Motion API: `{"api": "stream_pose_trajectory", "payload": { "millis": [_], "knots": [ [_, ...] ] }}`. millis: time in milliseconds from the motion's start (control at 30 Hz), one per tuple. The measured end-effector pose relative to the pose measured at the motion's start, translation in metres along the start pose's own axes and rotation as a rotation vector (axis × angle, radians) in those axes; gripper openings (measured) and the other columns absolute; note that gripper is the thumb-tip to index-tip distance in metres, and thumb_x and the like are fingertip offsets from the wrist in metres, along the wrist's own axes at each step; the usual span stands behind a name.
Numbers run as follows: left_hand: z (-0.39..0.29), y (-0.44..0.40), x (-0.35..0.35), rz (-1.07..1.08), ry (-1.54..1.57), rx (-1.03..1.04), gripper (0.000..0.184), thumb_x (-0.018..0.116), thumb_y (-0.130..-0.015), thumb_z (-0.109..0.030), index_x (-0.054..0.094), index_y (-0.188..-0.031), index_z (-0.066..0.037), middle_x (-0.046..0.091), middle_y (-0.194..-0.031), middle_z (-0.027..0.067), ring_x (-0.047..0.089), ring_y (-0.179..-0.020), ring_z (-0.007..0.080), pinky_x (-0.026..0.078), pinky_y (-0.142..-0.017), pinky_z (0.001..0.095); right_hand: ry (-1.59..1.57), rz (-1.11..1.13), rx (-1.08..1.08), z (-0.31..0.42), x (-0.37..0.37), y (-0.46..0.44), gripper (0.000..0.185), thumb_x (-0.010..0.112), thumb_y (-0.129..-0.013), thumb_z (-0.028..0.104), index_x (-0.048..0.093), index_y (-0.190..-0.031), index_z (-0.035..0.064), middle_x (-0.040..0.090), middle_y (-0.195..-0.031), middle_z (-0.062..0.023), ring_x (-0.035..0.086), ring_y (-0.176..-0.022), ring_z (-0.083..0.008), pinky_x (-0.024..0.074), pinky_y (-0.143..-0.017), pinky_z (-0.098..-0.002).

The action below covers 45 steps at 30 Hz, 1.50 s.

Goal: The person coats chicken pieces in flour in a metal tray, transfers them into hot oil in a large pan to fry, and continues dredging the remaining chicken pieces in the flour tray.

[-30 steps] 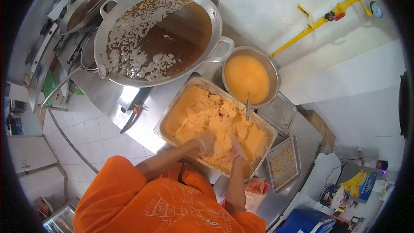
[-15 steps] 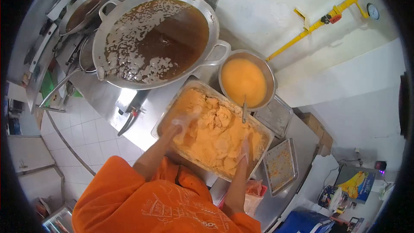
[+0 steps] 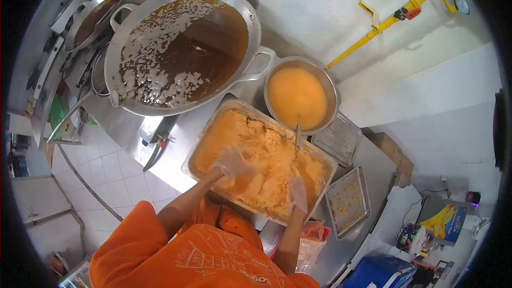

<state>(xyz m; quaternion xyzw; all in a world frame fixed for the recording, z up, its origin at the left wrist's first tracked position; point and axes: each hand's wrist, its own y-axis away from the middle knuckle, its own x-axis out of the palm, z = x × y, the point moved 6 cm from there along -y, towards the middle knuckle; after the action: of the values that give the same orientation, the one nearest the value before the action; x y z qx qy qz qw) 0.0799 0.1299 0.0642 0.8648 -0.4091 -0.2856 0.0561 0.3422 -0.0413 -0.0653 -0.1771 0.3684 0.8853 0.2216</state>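
A deep metal tray (image 3: 193,152) holds a layer of loose orange powder (image 3: 216,141) with lumps in it. Both hands wear thin clear gloves dusted with the powder. My left hand (image 3: 232,163) reaches over the left part of the tray into the powder, its fingers smeared by motion. Toward the right side of the tray, my right hand (image 3: 297,194) touches the powder with its fingers stretched forward. Powder between the two hands is blurred, and anything buried in it is hidden.
Left of the tray stands a large two-handled pan (image 3: 109,66) of dark, foamy oil. A steel bowl (image 3: 334,101) of orange liquid with a ladle (image 3: 298,130) adjoins the tray's far edge. Two shallow trays, one with crumbs (image 3: 349,202), lie right. A yellow pipe (image 3: 368,37) runs along the wall.
My left hand has moved right and slightly nearer my body through the powder. My right hand has shifted slightly left. Powder between them is stirred up, and the whole view has shifted a little.
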Motion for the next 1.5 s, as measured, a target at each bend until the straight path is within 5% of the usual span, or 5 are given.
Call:
{"api": "stream_pose_trajectory", "payload": {
  "millis": [500, 667, 833, 1300, 1500],
  "knots": [
    [0.090, -0.065, 0.038, 0.025, 0.051, -0.325, 0.077, 0.071, -0.078, -0.069, 0.069, -0.121, -0.005, 0.073, -0.106, 0.0179, 0.069, -0.095, 0.0326, 0.054, -0.084, 0.0433, -0.507, -0.009, 0.234, 0.019, 0.076, -0.050, 0.052, 0.052, -0.103, 0.042, 0.056, -0.140, 0.0064, 0.058, -0.132, -0.0185, 0.055, -0.123, -0.0292, 0.0429, -0.104, -0.0429],
    [0.061, -0.031, 0.019, 0.436, -0.281, -0.221, 0.073, 0.075, -0.082, -0.054, 0.061, -0.134, -0.004, 0.069, -0.122, 0.0186, 0.064, -0.109, 0.0284, 0.051, -0.090, 0.0439, 0.230, 0.079, -0.466, 0.080, 0.054, 0.018, 0.050, 0.052, -0.103, 0.036, 0.053, -0.144, 0.0076, 0.052, -0.142, -0.0245, 0.051, -0.131, -0.0365, 0.0399, -0.110, -0.0457],
    [0.099, -0.014, -0.004, 0.340, -0.281, -0.276, 0.072, 0.074, -0.083, -0.054, 0.061, -0.134, -0.005, 0.070, -0.121, 0.0182, 0.064, -0.108, 0.0284, 0.052, -0.090, 0.0437, 0.282, 0.203, -0.252, 0.045, 0.036, 0.009, 0.065, 0.052, -0.102, 0.043, 0.037, -0.156, 0.0095, 0.036, -0.160, -0.0195, 0.036, -0.147, -0.0309, 0.0268, -0.121, -0.0383],
    [0.118, -0.099, 0.048, 0.135, -0.081, -0.231, 0.070, 0.074, -0.083, -0.053, 0.062, -0.134, -0.006, 0.070, -0.117, 0.0173, 0.065, -0.105, 0.0283, 0.053, -0.089, 0.0432, -0.901, 0.421, -0.102, -0.021, 0.150, -0.101, 0.076, 0.043, -0.103, 0.058, 0.024, -0.162, 0.0139, 0.007, -0.172, -0.0083, 0.008, -0.157, -0.0285, 0.0185, -0.124, -0.0498],
    [0.135, -0.086, 0.046, 0.119, -0.086, -0.263, 0.070, 0.074, -0.083, -0.053, 0.062, -0.134, -0.007, 0.070, -0.116, 0.0169, 0.066, -0.104, 0.0283, 0.054, -0.088, 0.0430, -1.003, 0.215, -0.094, 0.014, 0.080, -0.012, 0.078, 0.052, -0.101, 0.059, 0.030, -0.161, 0.0148, 0.038, -0.160, -0.0132, 0.038, -0.145, -0.0292, 0.0357, -0.114, -0.0419]
  ]
}}
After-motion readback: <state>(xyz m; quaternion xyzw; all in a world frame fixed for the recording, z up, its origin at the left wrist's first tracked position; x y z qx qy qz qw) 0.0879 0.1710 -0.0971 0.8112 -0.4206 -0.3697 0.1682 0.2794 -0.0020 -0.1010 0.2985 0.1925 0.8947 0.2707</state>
